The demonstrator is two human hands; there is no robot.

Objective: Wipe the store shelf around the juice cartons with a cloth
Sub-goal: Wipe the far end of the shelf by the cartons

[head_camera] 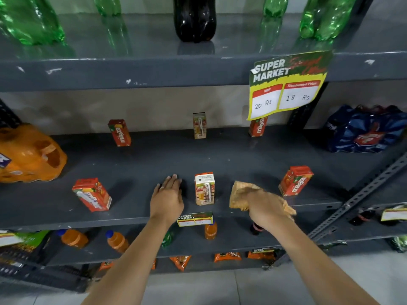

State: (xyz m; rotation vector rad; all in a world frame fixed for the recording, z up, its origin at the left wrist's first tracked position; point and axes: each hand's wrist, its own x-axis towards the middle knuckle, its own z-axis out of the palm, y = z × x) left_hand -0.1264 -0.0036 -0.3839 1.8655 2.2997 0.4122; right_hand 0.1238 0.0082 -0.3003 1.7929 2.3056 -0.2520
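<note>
The dark grey shelf (pixel 154 164) carries several small juice cartons. In the front row stand a left carton (pixel 92 194), a middle carton (pixel 204 188) and a right carton (pixel 295 180). Three more stand at the back: left (pixel 119 133), middle (pixel 199 126) and right (pixel 257 128). My left hand (pixel 167 199) rests flat on the shelf, fingers together, just left of the middle front carton, holding nothing. My right hand (pixel 266 208) grips a tan cloth (pixel 240 194) right of that carton, above the shelf's front edge.
An orange bottle pack (pixel 28 155) lies at the shelf's left end, a blue pack (pixel 365 130) on the right. A price sign (pixel 286 84) hangs from the upper shelf, which holds green bottles and one dark bottle (pixel 195 18). Small bottles (pixel 74 238) stand on the shelf below.
</note>
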